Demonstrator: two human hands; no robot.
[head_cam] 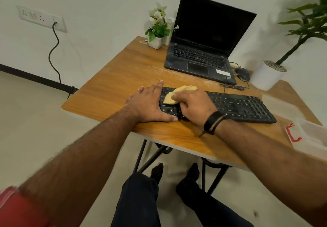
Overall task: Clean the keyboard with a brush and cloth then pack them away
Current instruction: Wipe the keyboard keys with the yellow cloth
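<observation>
A single head-worn wide-angle camera looks forward and steeply down from above a wooden table (pixel 113 85), which fills the middle of the frame. Both forearms enter from the lower corners, close to the lens, and the wearer's legs show at bottom centre. The wall crosses the top of the frame, its lines bowed by the lens. Only 1 view is given.

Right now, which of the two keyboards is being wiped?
The separate black keyboard at the table's near edge, under the yellow cloth; the open black laptop's keyboard lies untouched behind.
</observation>
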